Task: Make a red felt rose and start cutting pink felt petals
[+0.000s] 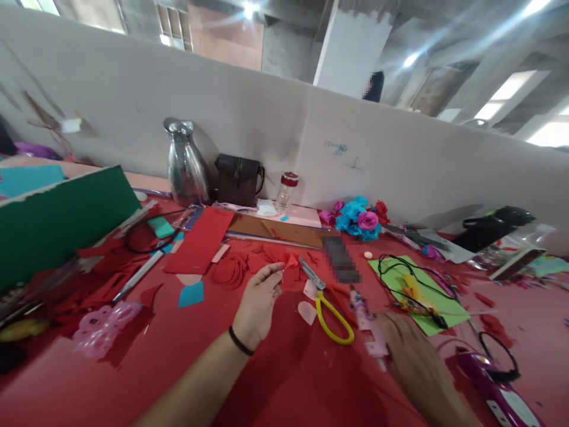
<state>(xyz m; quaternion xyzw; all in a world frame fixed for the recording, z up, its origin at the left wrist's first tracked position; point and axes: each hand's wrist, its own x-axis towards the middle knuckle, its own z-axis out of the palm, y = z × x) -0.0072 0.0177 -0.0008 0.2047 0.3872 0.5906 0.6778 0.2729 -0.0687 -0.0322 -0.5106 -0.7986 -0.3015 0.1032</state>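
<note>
My left hand (pixel 260 305), with a dark band on its wrist, is raised over the table's middle, thumb and fingers pinched together. A bright red paper piece (pixel 291 261) is right by the fingertips; whether they grip it is unclear. My right hand (pixel 406 353) is blurred at the lower right, its fingers against a slim pink patterned object (pixel 367 323). What the fingers do there is hidden. Between the hands lie yellow-handled scissors (pixel 331 320), blades partly apart, beside a pale pink paper petal (pixel 307 312). Red paper petals (pixel 229 271) are piled left of my left hand.
Behind stand a metal jug (pixel 184 163), a dark bag (pixel 239 179), a glass jar (pixel 287 191) and paper flowers (pixel 360 218). Green paper (pixel 444 311) bears a yellow object (pixel 413 290) and black cord. A purple power strip (pixel 500 391) lies front right; a green board (pixel 75 216) stands left.
</note>
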